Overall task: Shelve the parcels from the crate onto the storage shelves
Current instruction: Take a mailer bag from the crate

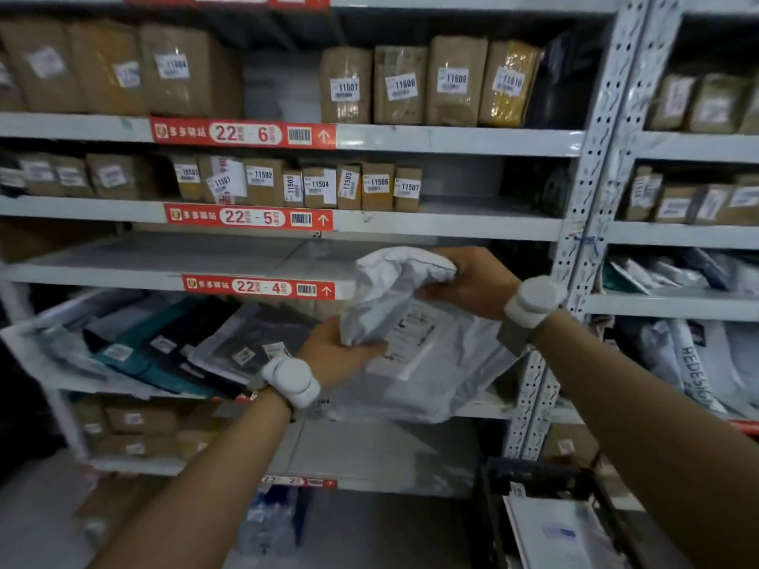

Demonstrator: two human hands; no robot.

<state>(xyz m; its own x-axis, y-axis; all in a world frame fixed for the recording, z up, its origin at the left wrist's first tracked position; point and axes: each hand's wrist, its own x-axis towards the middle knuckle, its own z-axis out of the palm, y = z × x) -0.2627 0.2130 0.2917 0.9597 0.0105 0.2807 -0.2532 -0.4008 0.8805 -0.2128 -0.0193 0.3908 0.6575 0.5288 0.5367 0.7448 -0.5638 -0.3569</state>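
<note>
Grey steel shelves (451,139) | red tier labels (242,134) | white parcel (431,375) | dark crate (488,498) below

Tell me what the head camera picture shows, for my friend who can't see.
A person holds a crumpled white plastic parcel, left grip beneath it and right grip at its top, in front of grey storage shelves. Numbered cardboard boxes line the upper shelves; a black crate sits lower right.
</note>
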